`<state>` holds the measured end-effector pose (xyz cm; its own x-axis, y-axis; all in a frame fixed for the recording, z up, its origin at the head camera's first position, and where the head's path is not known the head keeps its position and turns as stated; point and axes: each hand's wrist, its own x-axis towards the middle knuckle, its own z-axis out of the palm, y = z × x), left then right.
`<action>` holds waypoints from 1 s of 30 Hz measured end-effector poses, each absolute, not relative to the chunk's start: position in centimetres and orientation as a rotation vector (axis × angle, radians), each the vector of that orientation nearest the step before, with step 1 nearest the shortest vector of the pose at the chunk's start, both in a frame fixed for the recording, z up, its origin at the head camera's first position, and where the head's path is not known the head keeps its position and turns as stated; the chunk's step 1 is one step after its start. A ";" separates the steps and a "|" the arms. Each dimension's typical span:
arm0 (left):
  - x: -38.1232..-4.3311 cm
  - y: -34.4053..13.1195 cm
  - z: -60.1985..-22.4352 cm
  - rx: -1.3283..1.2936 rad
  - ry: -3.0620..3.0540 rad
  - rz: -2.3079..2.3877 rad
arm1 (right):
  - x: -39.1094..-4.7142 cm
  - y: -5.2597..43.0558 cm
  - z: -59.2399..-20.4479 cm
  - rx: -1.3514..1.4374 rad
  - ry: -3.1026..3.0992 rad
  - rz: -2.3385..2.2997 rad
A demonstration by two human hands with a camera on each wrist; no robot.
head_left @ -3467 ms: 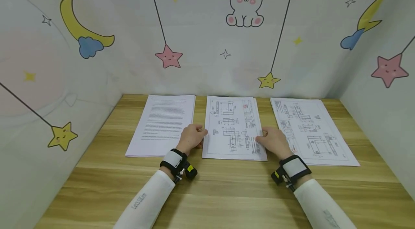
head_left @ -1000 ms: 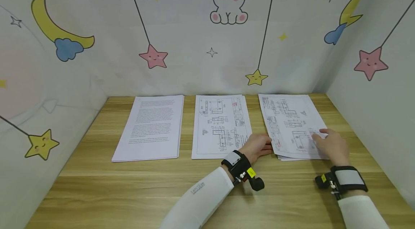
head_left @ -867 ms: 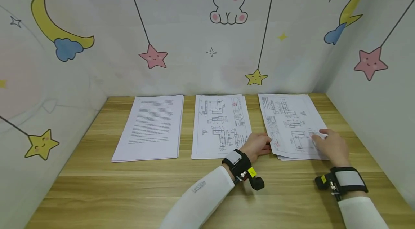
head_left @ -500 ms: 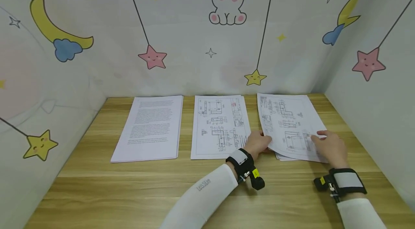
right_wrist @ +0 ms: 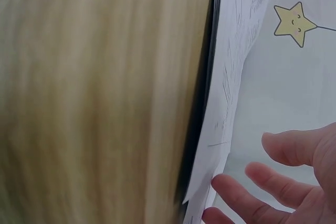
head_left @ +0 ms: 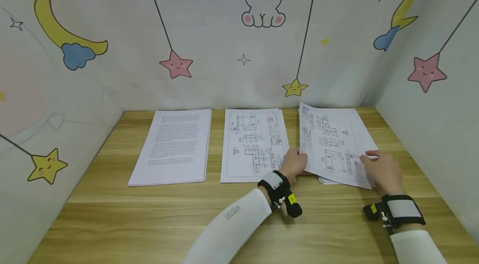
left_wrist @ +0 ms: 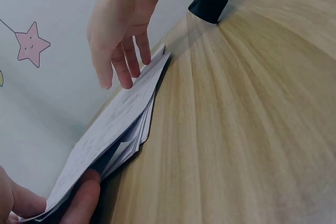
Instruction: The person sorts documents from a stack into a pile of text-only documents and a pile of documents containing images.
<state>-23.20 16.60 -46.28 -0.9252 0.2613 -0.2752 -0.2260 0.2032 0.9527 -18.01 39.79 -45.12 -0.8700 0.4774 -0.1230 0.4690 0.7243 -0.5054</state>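
At the right of the table, my left hand (head_left: 293, 163) pinches the left edge of a printed drawing sheet (head_left: 331, 141), thumb (left_wrist: 26, 200) above and fingers below. That edge is lifted and the sheet bows over the paper stack (head_left: 328, 181) beneath it. In the left wrist view a gap shows under the raised sheet, above the stacked papers. My right hand (head_left: 385, 171) is at the sheet's lower right, fingers (right_wrist: 239, 195) spread and loosely bent at the paper's edge. It grips nothing; whether the fingertips touch the paper is hard to tell.
A middle stack of drawings (head_left: 256, 143) lies just left of my left hand. Farther left is a stack of text pages (head_left: 174, 143). The wooden table (head_left: 149, 222) meets a white wall (head_left: 224, 89) with cartoon prints at the back and sides.
My hands have gone from the middle stack to the right one. Over the last second, my left hand has raised the top sheet's left edge and drawn it slightly left; my right hand has barely moved.
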 end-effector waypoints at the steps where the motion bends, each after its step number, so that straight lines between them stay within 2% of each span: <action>1: -23.2 16.5 -46.2 0.032 2.116 1.768 | -18.0 39.8 -45.1 -0.795 -2.910 0.843; 10: -23.6 15.5 -45.8 -0.019 2.125 1.812 | -18.0 39.6 -45.0 -0.792 -2.950 0.847; 17: -24.3 13.7 -45.8 0.058 1.842 1.924 | -17.9 39.1 -44.9 -0.711 -2.929 0.895; 30: -24.9 8.5 -45.3 0.130 1.716 2.008 | -18.5 35.2 -43.8 -0.512 -2.802 1.411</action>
